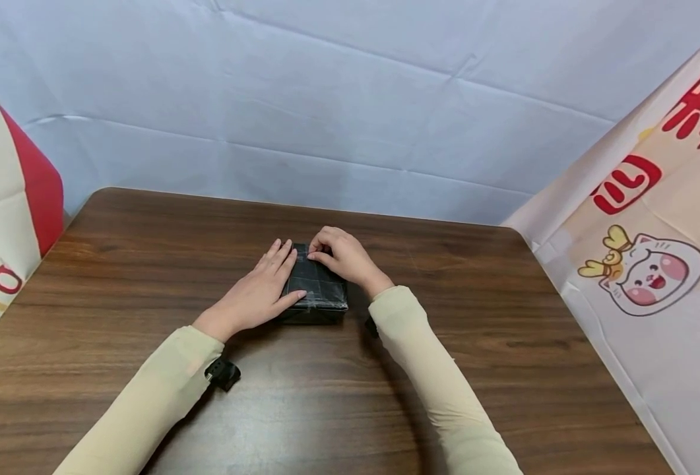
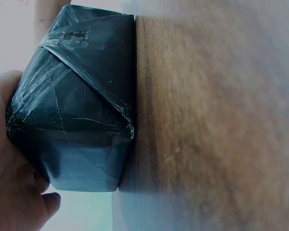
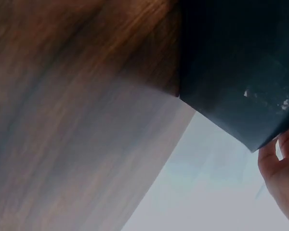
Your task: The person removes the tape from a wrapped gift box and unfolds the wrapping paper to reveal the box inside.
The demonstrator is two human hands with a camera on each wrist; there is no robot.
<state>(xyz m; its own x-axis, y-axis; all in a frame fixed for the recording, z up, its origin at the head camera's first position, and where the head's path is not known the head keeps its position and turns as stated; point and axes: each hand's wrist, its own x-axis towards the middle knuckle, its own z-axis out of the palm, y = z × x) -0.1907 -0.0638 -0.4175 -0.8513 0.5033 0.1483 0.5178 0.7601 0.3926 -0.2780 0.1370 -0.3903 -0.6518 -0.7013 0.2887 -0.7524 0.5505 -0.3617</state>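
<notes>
Toward the far edge of the brown wooden surface (image 1: pixel 504 343), about midway across, sits a black package (image 1: pixel 321 285), a box shape wrapped in dark, shiny film with creases, folded ends and pale scuffs. The left hand (image 1: pixel 256 290) lies along its left side and top with fingers straight and thumb spread over the near part of the top — a flat, steadying contact rather than a grip. The right hand (image 1: pixel 346 257) bends its fingers in toward the thumb at the far right of the top; whether they pinch a bit of wrapping there, I cannot tell. The package looks stiff and square-cornered under a thin, soft skin, likely light to moderate in weight, though nothing shown settles that. The glossy film may slide under flat fingers and tear where it is creased, so the opposite long sides seem the soundest hold, with loose folds best taken between fingertip and thumb.
</notes>
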